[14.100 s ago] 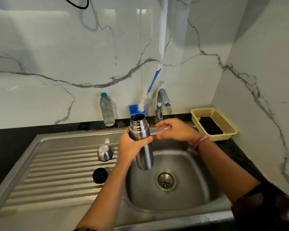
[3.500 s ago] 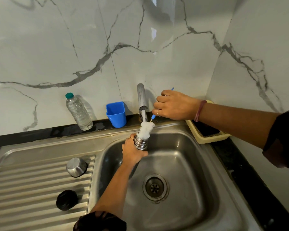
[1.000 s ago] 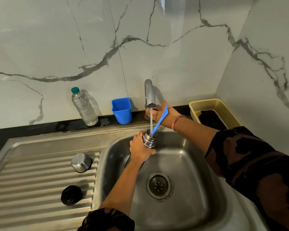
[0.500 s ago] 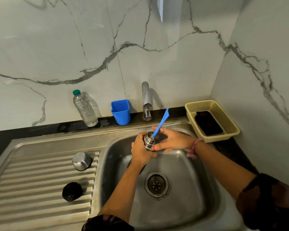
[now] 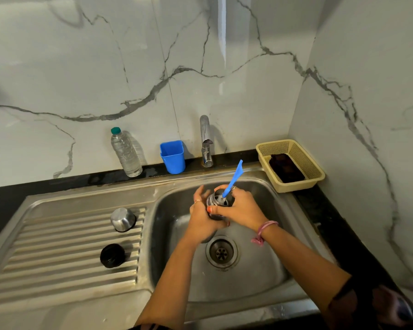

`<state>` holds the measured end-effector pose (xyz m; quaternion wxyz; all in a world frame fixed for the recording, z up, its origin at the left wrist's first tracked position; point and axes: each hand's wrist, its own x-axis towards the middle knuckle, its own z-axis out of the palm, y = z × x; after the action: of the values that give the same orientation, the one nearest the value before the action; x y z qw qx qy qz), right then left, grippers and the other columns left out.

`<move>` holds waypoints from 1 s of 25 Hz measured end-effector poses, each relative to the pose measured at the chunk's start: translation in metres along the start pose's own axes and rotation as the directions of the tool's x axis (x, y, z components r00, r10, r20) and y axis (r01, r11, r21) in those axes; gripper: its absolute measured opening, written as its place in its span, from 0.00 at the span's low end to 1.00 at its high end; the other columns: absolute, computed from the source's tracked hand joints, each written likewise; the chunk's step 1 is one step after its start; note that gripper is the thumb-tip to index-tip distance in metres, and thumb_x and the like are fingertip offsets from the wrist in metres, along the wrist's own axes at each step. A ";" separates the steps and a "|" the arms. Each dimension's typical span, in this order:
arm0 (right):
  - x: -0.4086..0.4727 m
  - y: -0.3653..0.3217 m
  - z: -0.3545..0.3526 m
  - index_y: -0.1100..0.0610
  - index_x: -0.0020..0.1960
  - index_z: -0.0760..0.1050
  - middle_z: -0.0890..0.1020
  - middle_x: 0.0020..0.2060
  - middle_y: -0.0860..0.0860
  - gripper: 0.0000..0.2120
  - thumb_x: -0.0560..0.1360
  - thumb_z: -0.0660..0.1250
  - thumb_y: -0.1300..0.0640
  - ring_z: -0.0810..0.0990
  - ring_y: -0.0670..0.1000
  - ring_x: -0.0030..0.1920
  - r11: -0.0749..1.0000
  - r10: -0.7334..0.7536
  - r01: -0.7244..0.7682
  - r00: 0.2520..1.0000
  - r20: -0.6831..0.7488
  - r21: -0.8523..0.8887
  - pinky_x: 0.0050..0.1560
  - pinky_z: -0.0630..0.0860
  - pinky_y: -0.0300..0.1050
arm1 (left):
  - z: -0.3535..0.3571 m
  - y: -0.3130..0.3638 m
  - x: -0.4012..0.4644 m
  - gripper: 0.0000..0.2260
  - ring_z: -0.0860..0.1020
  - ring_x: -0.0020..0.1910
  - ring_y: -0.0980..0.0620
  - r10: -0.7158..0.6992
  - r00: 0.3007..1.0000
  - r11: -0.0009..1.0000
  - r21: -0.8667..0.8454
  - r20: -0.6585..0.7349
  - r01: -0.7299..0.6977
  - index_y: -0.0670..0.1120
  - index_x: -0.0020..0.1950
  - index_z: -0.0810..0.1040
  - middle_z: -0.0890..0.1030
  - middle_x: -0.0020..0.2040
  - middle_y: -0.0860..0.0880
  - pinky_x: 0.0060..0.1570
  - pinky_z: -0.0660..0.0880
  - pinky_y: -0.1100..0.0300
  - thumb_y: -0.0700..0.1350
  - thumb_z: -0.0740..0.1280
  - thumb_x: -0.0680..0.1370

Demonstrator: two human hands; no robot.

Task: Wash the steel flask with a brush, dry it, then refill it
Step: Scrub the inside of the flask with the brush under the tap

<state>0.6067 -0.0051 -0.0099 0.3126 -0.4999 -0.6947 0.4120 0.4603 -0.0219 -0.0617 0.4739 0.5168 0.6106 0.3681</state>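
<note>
**Flask washing: tap off, both hands on flask**

The flask [image 5: 218, 203] is held upright over the sink [image 5: 260, 270], with the brush [image 5: 233, 178] standing in its mouth. The left hand [image 5: 204, 217] grips the body; the right hand [image 5: 240, 207], which was at the tap [image 5: 205, 141] a second ago, now wraps the neck. Water no longer runs. Scrubbing or shaking likely follows; drying and refilling remain.
</note>
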 end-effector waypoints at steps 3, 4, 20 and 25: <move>-0.010 -0.004 0.011 0.48 0.58 0.76 0.83 0.46 0.45 0.25 0.64 0.79 0.47 0.82 0.43 0.48 0.998 0.024 -0.020 0.997 -0.074 0.055 0.56 0.79 0.44 | -0.012 -0.007 -0.030 0.49 0.73 0.65 0.47 -0.287 0.958 0.900 -0.346 -0.012 0.265 0.54 0.79 0.45 0.71 0.66 0.48 0.65 0.71 0.50 0.38 0.72 0.68; -0.014 -0.007 0.014 0.48 0.58 0.77 0.83 0.46 0.45 0.25 0.63 0.79 0.48 0.82 0.42 0.48 0.998 0.026 -0.021 0.995 -0.095 0.056 0.55 0.79 0.44 | -0.015 -0.008 -0.041 0.35 0.75 0.59 0.46 -0.329 0.944 0.809 -0.508 0.024 0.295 0.48 0.76 0.59 0.75 0.61 0.45 0.57 0.75 0.54 0.37 0.68 0.71; -0.086 -0.099 -0.042 0.57 0.59 0.77 0.84 0.53 0.52 0.11 0.79 0.64 0.55 0.85 0.52 0.49 0.900 0.347 -0.389 0.912 0.217 0.196 0.47 0.82 0.47 | -0.058 -0.004 -0.063 0.28 0.76 0.60 0.34 -0.521 0.815 0.117 -0.924 0.254 0.363 0.39 0.68 0.68 0.72 0.65 0.34 0.53 0.77 0.35 0.41 0.75 0.72; -0.115 -0.133 -0.018 0.60 0.56 0.76 0.83 0.45 0.55 0.14 0.79 0.62 0.50 0.84 0.53 0.42 0.698 0.468 -0.109 0.818 0.336 -0.707 0.42 0.81 0.41 | -0.056 -0.003 -0.067 0.24 0.72 0.64 0.32 -0.532 0.797 0.187 -0.879 0.285 0.439 0.38 0.67 0.67 0.72 0.61 0.35 0.58 0.68 0.27 0.38 0.72 0.74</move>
<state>0.5995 -0.1312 0.1135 -0.1431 -0.5613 -0.7587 0.2979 0.4068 -0.0861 -0.0357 0.7412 -0.0732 0.4489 0.4936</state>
